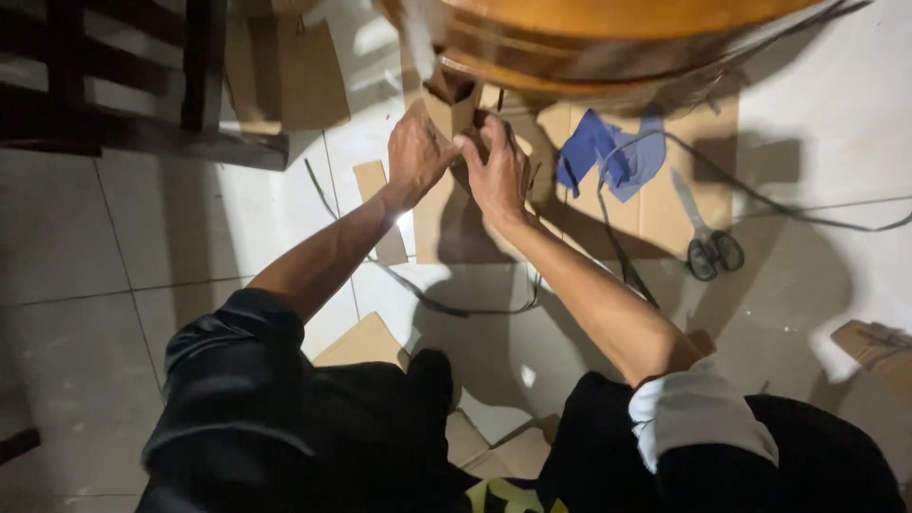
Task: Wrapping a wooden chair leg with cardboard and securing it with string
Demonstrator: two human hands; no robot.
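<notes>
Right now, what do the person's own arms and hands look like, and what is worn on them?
Both forearms are bare, with no gloves on the left hand or the right hand. I can make out no rings, watch or bands. The left arm has a dark sleeve pushed up above the elbow; the right has a white rolled sleeve.

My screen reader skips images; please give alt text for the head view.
Both bare hands, left hand and right hand, grip a small brown cardboard box over a white tiled floor. Black-handled scissors and blue fabric scraps lie right.
</notes>
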